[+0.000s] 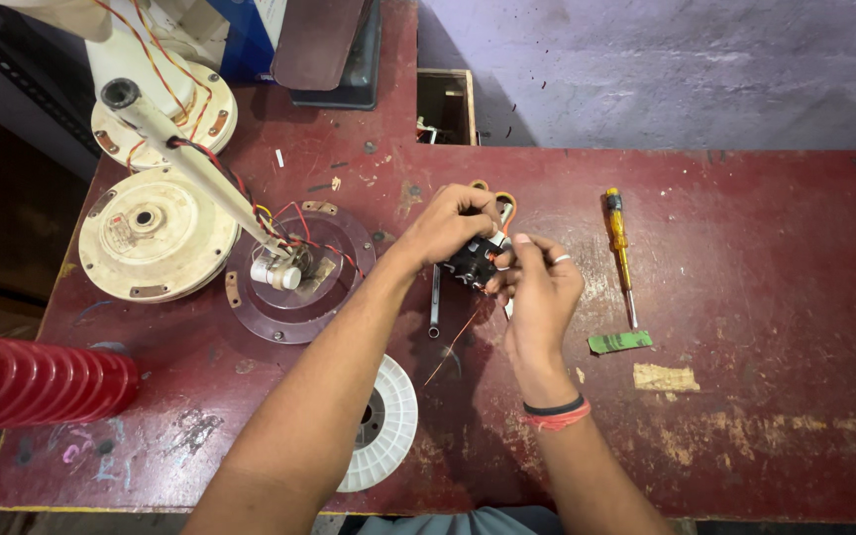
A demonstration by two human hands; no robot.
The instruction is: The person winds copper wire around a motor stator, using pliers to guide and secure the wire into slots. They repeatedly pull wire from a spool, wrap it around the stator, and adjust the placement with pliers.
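Both my hands meet over the middle of the worn red table (745, 396). My left hand (448, 226) grips a small black part (474, 262) from above. My right hand (539, 287) pinches the same part from the right side, a ring on one finger. Orange wire loops (505, 204) stick out behind the part, and a thin copper wire (453, 345) trails from it down toward me. A slim metal tool (434, 302) lies on the table under my left hand.
A yellow-handled screwdriver (618, 248) lies right of my hands, with a green scrap (619, 342) and a tan scrap (665, 376) near it. A white spool (384, 421) sits under my left forearm. Left are a motor on a clear disc (289, 272), cream fan housings (151, 233) and a red ribbed cylinder (37, 381).
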